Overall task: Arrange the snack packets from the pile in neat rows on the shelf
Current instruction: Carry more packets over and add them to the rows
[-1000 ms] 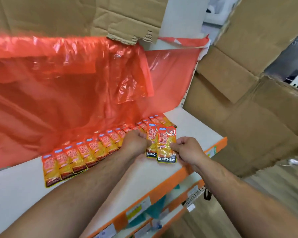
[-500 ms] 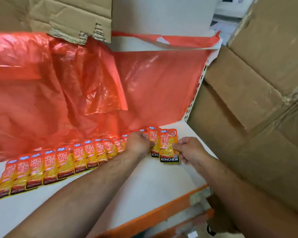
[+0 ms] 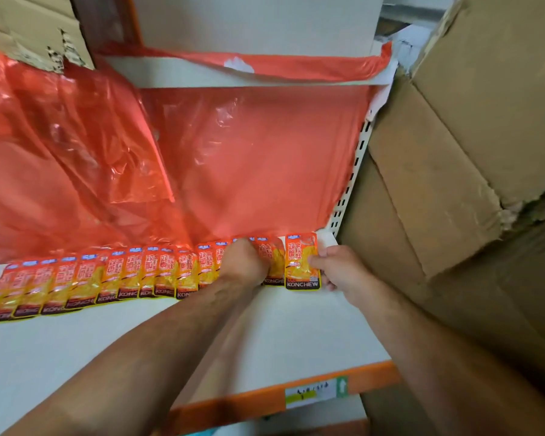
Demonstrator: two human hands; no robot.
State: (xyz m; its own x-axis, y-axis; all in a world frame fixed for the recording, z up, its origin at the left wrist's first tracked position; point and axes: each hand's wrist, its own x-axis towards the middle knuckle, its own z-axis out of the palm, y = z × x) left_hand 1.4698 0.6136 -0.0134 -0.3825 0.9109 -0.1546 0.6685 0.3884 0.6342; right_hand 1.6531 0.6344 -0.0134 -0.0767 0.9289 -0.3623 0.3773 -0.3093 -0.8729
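Pinches one orange-and-yellow snack packet (image 3: 302,262) in the right hand (image 3: 339,270): thumb pressed on the packet's right edge, fingers curled under its lower right corner. Places that packet immediately left of the hand, printed face up, top edge pointing away from the wrist and the dark KONCHEW band nearest the person. Cannot tell whether it lies flat on the white shelf (image 3: 265,347) or hangs slightly above it.

Lays the left hand (image 3: 243,262) knuckles-up on the row of packets (image 3: 129,273), just left of the pinched packet, with one packet of the row showing between the two hands. Hides the fingers beneath the back of that hand, blurred as well, so cannot tell whether gripping a packet or only pressing down.

Runs from under the left hand far out to its left, packets overlapping like shingles, faces up, along the back of the shelf. Leaves a thin strip of bare shelf between the row's last packet and the pinched one.

Backs onto a red plastic sheet (image 3: 249,158) beyond both hands, crumpled further left. Meets stacked cardboard boxes (image 3: 453,158) right of the right hand, with a perforated white upright (image 3: 350,184) between sheet and boxes. Ends below the forearms in an orange edge strip (image 3: 239,404) carrying a paper label (image 3: 312,392).
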